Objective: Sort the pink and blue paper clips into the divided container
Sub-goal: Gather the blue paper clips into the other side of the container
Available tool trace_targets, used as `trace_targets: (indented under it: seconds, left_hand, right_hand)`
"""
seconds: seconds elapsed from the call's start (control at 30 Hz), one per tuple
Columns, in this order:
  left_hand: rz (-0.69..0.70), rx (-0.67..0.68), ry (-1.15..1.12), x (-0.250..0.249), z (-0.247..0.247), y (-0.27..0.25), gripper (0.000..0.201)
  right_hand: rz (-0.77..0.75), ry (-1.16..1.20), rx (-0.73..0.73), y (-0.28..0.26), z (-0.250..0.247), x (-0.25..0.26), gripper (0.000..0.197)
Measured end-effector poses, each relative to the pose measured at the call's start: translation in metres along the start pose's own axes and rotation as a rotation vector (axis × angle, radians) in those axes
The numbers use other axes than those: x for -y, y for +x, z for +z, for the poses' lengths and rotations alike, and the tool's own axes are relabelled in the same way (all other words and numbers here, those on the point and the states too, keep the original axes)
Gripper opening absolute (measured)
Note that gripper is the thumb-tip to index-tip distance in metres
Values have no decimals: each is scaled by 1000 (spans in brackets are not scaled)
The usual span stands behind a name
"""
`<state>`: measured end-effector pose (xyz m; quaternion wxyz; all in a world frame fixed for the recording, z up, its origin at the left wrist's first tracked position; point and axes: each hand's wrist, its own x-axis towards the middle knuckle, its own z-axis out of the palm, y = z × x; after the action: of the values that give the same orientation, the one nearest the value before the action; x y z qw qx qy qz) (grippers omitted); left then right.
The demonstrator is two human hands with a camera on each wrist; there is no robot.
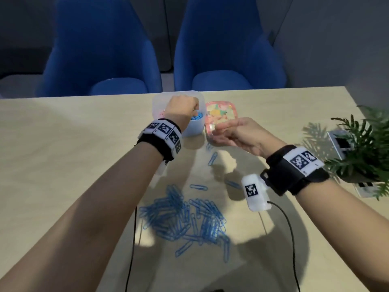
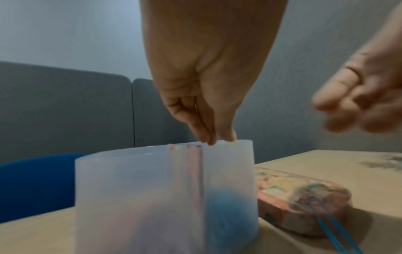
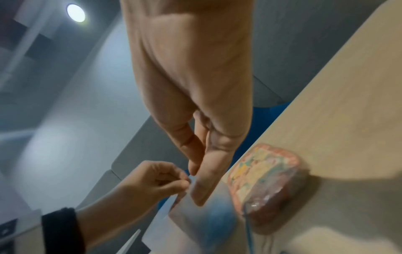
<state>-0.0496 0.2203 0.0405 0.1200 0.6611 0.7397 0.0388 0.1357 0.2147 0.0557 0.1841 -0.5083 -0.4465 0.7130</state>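
A translucent divided container [image 1: 160,98] [image 2: 130,189] stands at the table's far edge, with blue paper clips [image 1: 196,119] [image 2: 228,214] in its right compartment. My left hand [image 1: 194,107] [image 2: 217,140] hovers over that compartment, fingertips pinched together at the rim, and no clip shows between them. My right hand [image 1: 219,126] [image 3: 195,171] floats just right of the container, thumb and forefinger close together, holding nothing visible. A heap of blue clips [image 1: 185,218] lies near me on the table. No pink clips are visible on the table.
A pink patterned box [image 1: 221,110] [image 2: 304,197] sits right of the container, with a blue clip [image 2: 326,228] against its front. A potted plant [image 1: 362,148] stands at the right edge. Two blue chairs [image 1: 101,49] face the table. A black cable [image 1: 290,228] trails from my right wrist.
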Motion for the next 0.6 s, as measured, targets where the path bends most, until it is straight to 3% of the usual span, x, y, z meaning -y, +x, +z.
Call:
trace_targets:
  seconds: [0.1, 0.13, 0.17, 0.23, 0.33, 0.43, 0.6]
  left_hand:
    - [130, -242, -156, 1, 7, -21, 15]
    - [182, -266, -186, 2, 13, -32, 14]
    - [214, -213, -199, 1, 20, -44, 13]
    - [237, 21, -174, -5, 39, -70, 13]
    - [246, 168, -88, -14, 74, -90, 36]
    - [181, 190, -42, -26, 98, -89, 49]
    - [157, 217, -164, -37, 96, -80, 37]
  right_hand:
    - [-6, -261, -133, -15, -26, -34, 28]
    - [-14, -413, -193, -18, -36, -49, 28]
    - [-18, -580, -257, -19, -46, -64, 24]
    - [4, -863, -330, -27, -57, -87, 10]
    - [-1, -839, -240, -34, -47, -112, 21]
    - [-175, -889, -153, -36, -21, -130, 22]
    - [-282, -1095, 91, -56, 0, -138, 21]
